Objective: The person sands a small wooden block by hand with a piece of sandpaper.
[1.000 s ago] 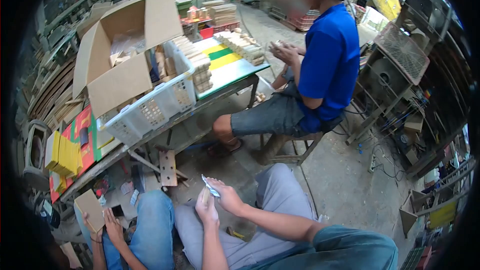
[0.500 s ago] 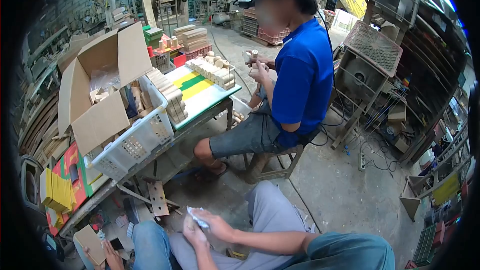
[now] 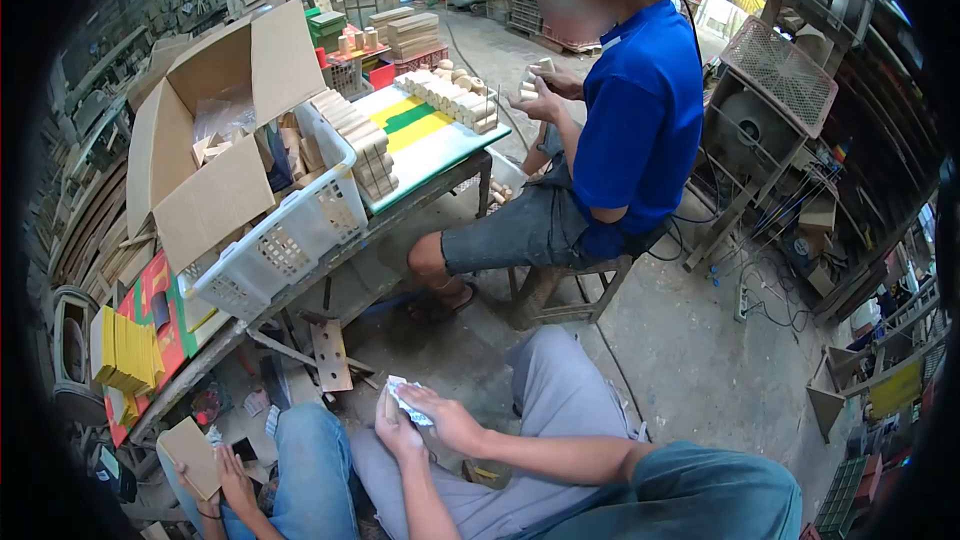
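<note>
Leftmost on my feed, a pale wood piece [image 3: 387, 405] tilts upward, its long axis seemingly pointing away from me, though much is hidden. The left hand [image 3: 401, 436] is wrapped round it, so that hand is nearer. Just right, crumpled paper [image 3: 409, 404] appears to lie against the wood, held under the right hand's [image 3: 449, 420] outstretched palm.
</note>
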`<state>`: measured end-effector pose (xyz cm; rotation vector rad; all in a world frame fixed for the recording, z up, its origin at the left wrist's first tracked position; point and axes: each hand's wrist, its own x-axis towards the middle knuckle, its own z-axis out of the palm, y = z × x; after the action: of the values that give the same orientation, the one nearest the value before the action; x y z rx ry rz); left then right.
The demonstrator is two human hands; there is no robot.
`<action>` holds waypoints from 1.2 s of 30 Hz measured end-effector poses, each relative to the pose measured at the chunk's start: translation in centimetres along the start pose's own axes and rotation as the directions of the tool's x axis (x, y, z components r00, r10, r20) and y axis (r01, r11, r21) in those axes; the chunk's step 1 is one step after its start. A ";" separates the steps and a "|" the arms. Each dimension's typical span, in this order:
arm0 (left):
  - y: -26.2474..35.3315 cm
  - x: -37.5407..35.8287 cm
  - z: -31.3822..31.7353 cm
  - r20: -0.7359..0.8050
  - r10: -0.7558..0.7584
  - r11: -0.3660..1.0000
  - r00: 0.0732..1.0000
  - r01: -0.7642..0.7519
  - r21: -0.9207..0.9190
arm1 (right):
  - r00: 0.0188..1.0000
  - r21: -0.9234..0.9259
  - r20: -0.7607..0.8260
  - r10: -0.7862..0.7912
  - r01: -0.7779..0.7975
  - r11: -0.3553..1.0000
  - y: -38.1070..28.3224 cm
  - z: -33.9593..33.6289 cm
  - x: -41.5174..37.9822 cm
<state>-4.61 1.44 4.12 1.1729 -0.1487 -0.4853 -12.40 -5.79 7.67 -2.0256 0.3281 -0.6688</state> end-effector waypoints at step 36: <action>0.0 -0.4 0.9 -0.081 -0.020 0.996 0.996 0.027 0.089 | 1.000 0.033 0.004 0.025 -0.025 0.999 1.8 0.6 0.8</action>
<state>-5.31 0.92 4.54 1.2812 -0.0882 -0.4550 -11.36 -6.61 6.14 -1.9884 0.3376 -0.6510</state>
